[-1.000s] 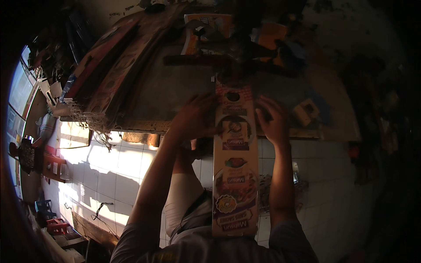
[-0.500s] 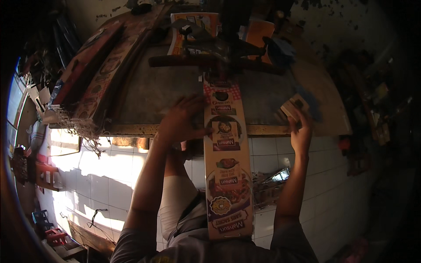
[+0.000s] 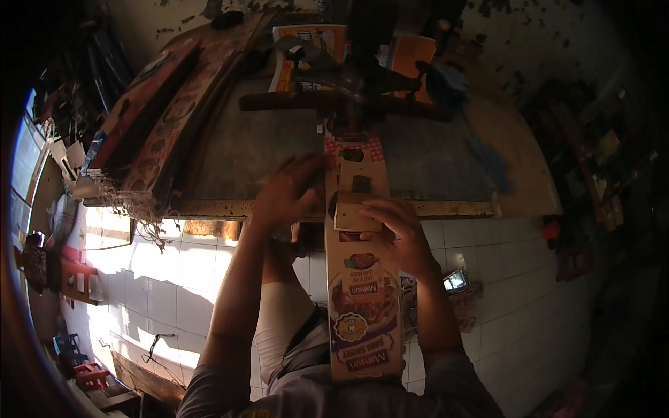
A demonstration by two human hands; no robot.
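Observation:
A long printed cardboard strip [image 3: 362,313] with food pictures runs from a dark clamp-like device [image 3: 355,90] on the table down towards my lap. My right hand [image 3: 404,233] grips a small tan wooden block [image 3: 357,214] and holds it over the middle of the strip. Whether the block presses on the strip I cannot tell. Just left of the strip is my left hand [image 3: 286,191], fingers apart and holding nothing, slightly blurred. The strip's far end goes in under the device.
Stacked long printed boards [image 3: 164,132] with loose strings lie on the table's left side. Printed sheets [image 3: 317,42] lie behind the device, and a blue smear [image 3: 488,164] marks the right. The table's front edge [image 3: 446,209] crosses in front of me. Stools [image 3: 77,279] stand on the tiled floor at left.
My right hand has brought the wooden block leftward from the table's right side onto the strip. My left hand's thumb has come off the strip's edge.

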